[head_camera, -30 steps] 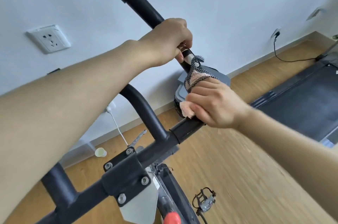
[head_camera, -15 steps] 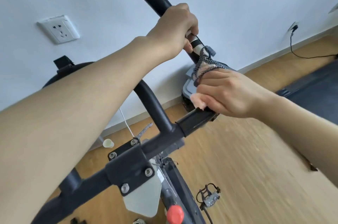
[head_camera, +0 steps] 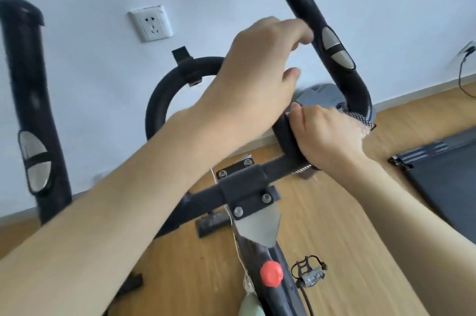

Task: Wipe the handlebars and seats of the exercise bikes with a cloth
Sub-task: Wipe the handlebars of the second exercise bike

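Note:
The black handlebar of an exercise bike fills the view. Its right arm [head_camera: 306, 3] rises to the upper middle with a silver pulse sensor [head_camera: 334, 49] on it. My right hand [head_camera: 327, 135] grips the bar's lower bend with a grey patterned cloth [head_camera: 360, 118] wrapped under it; only the cloth's edges show. My left hand [head_camera: 257, 70] hovers just left of the right arm, fingers apart, holding nothing. The left handlebar arm [head_camera: 31, 109] stands at the left edge. No seat is in view.
A white wall with a power socket [head_camera: 152, 23] is right behind the bike. A red knob [head_camera: 271, 273] and a pedal [head_camera: 310, 274] sit below the handlebar clamp [head_camera: 247, 192]. A dark treadmill deck [head_camera: 443, 174] lies on the wooden floor at the right.
My left hand has let go of the right handlebar arm and opened. My right hand with the cloth has slid down the bar to the lower bend. The view has shifted left.

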